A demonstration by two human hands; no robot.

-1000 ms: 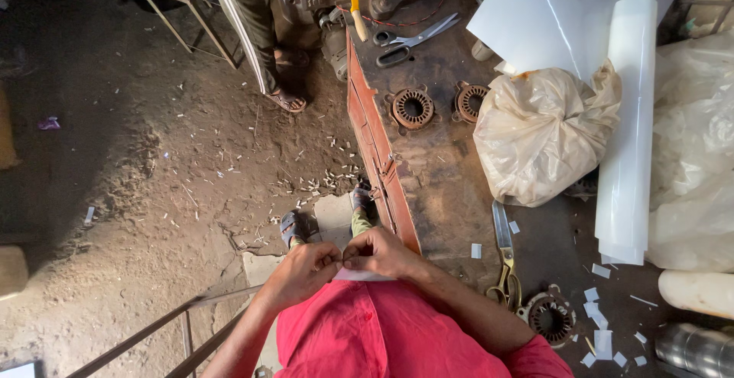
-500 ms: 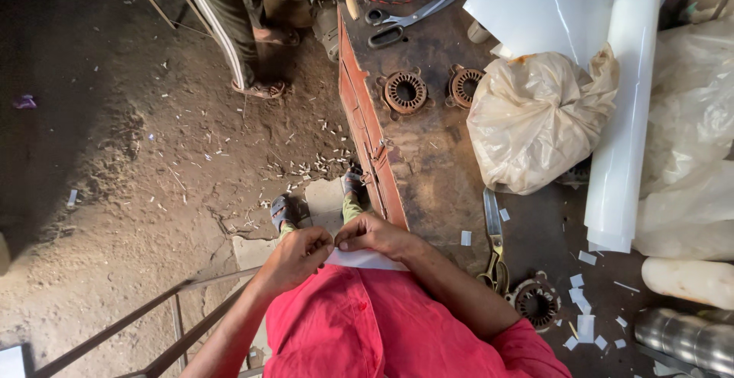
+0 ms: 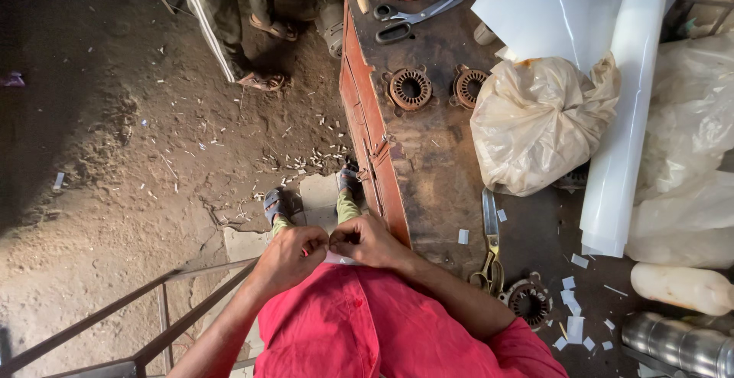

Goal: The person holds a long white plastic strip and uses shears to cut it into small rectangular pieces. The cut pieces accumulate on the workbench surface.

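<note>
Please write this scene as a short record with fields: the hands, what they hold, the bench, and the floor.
left hand: closed, pinching a small white piece close to the red shirt
right hand: closed on the same white piece
bench: rusty metal top; scissors, two round wound metal cores, tied plastic bag, white sheet roll
floor: dirt with white scraps; another person's sandalled feet

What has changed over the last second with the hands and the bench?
Little: both hands, left hand and right hand, keep pinching the same small white paper strip against the red shirt. Only the view drifted. The yellow-handled scissors and rusty round metal cores stayed put on the bench.
</note>
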